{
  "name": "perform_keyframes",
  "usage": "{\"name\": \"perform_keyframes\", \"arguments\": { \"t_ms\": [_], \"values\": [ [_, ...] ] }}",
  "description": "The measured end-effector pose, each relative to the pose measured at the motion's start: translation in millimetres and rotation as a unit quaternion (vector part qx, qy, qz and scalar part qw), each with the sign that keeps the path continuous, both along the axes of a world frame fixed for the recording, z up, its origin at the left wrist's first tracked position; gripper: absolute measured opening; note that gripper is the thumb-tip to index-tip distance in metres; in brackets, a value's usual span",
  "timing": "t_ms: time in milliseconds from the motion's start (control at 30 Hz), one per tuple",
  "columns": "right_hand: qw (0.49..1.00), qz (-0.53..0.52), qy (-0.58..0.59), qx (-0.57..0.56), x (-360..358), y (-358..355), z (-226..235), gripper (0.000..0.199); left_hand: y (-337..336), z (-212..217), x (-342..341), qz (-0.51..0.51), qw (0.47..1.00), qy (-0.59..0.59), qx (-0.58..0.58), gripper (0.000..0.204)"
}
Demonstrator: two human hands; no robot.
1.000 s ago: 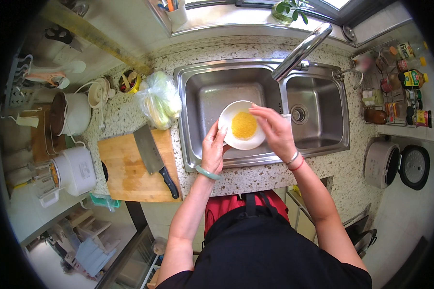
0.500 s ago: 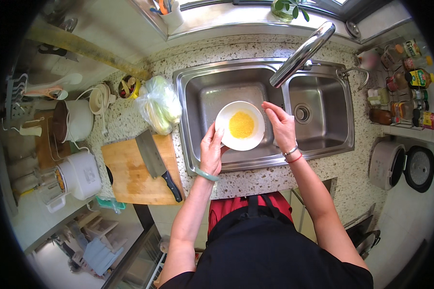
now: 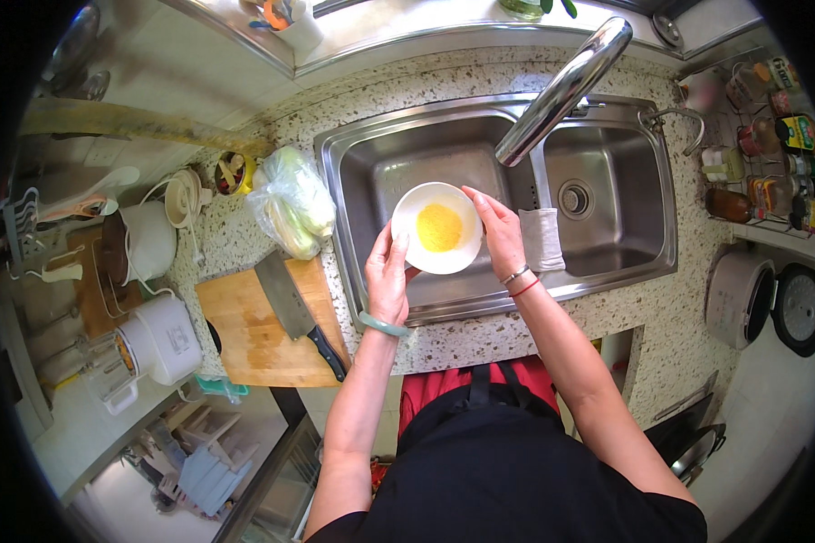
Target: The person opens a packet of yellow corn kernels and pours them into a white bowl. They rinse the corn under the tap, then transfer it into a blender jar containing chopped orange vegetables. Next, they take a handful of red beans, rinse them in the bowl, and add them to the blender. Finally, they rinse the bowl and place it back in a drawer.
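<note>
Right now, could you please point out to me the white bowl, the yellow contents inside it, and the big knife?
White bowl point(image 3: 438, 262): head view, on its inner wall, the side nearest the person.
Yellow contents point(image 3: 439, 228): head view, at their middle.
Big knife point(image 3: 290, 303): head view, on its blade.

On my feed, I see a speckled counter point(image 3: 666, 312) running around the steel double sink point(image 3: 607, 244). Behind the sink, the pale ledge point(image 3: 407, 43) is brightly lit beside a dark window frame point(image 3: 641, 11), while a whitish wall point(image 3: 204, 59) rises behind and left of the sink.
</note>
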State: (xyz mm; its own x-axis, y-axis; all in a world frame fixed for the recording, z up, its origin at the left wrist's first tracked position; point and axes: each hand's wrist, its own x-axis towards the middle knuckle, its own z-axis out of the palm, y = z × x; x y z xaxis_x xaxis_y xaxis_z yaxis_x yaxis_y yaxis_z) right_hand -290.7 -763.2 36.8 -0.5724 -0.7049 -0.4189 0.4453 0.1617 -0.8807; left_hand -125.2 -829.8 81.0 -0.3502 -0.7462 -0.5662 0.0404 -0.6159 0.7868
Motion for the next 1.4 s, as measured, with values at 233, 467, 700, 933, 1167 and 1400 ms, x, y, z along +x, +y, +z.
{"name": "perform_keyframes", "arguments": {
  "t_ms": [233, 467, 700, 933, 1167, 1400],
  "values": [
    [0.997, -0.009, -0.070, -0.010, 1.4, 3.3, -12.1, 0.038, -3.5, -2.3, -2.2, 0.005, 1.000, -0.001, -0.007, 0.048],
    [0.998, 0.004, -0.063, 0.005, 5.6, 5.2, -14.8, 0.037, -5.8, -2.9, -1.7, 0.001, 1.000, 0.008, -0.012, 0.050],
    [0.896, 0.115, 0.428, -0.016, 5.4, 8.3, 2.4, 0.031, -8.5, -5.9, 0.1, 0.005, 1.000, 0.020, 0.003, 0.047],
    [0.920, 0.138, 0.367, -0.023, -7.6, 10.9, 5.2, 0.026, -12.8, -5.1, 2.5, 0.003, 0.999, 0.033, -0.002, 0.046],
    [0.887, 0.158, 0.433, -0.021, -16.8, 5.3, 0.6, 0.027, -13.0, -3.7, 5.2, 0.001, 1.000, 0.031, 0.002, 0.048],
    [0.998, -0.025, -0.052, -0.015, -0.2, -0.1, -5.3, 0.030, -13.4, 0.8, 4.7, 0.000, 1.000, 0.020, -0.009, 0.040]
  ]
}}
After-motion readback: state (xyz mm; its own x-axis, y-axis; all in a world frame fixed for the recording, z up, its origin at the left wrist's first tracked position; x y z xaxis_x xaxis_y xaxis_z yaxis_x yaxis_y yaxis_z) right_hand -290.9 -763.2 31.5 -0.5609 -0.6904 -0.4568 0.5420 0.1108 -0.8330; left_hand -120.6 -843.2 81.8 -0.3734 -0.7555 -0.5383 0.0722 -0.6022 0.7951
